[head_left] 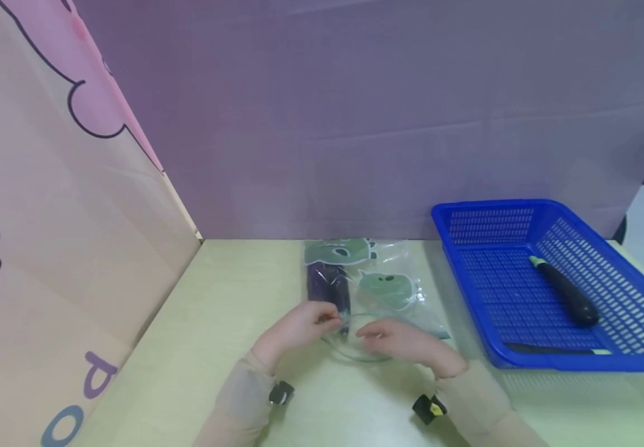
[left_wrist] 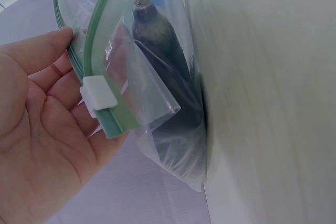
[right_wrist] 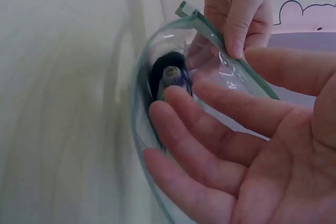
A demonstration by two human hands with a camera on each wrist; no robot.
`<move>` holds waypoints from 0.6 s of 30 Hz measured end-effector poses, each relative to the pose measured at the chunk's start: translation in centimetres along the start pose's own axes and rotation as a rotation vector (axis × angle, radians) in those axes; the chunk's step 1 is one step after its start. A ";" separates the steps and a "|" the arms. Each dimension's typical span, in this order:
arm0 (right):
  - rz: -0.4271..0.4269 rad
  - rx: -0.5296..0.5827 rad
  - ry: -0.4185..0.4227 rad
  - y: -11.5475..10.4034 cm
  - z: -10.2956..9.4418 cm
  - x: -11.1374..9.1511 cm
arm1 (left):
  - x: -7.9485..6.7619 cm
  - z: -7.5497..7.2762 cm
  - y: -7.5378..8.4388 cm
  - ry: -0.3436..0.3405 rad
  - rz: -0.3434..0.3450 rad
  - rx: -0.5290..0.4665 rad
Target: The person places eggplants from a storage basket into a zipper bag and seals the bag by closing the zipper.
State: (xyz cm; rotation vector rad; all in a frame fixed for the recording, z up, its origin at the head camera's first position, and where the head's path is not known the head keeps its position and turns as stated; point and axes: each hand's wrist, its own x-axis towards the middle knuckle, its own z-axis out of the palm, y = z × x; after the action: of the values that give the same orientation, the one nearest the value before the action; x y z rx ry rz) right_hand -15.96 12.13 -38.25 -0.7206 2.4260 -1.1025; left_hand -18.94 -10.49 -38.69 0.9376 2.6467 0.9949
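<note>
A clear zip bag (head_left: 387, 290) with green printed animal shapes lies on the table, its mouth spread toward me. Inside, on its left side, are dark purple eggplants (head_left: 337, 292); one eggplant (left_wrist: 168, 77) shows its stem end toward the opening in the left wrist view. My left hand (head_left: 298, 328) pinches the green-edged rim between thumb and fingers, close to the white slider (left_wrist: 98, 95). At the right part of the mouth is my right hand (head_left: 408, 343), its fingers (right_wrist: 194, 150) relaxed and spread over the opening, gripping nothing.
To the right stands a blue plastic basket (head_left: 469, 310). One eggplant (head_left: 567, 292) lies in it, and a dark, slim thing with a pale green end (head_left: 556, 349) shows partly along the near wall. A grey-purple cloth (head_left: 322, 124) hangs behind the table, a printed cloth (head_left: 76, 205) at left.
</note>
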 end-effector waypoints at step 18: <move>0.004 -0.073 -0.062 -1.1 -2.2 -1.8 | 0.1 0.0 -0.1 -0.006 -0.009 0.008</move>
State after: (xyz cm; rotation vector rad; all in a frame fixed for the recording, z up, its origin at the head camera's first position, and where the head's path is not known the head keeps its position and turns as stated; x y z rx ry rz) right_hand -15.29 13.83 -35.80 -0.7607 2.4244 -0.9796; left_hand -19.02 -10.49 -38.70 0.9281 2.6498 0.9790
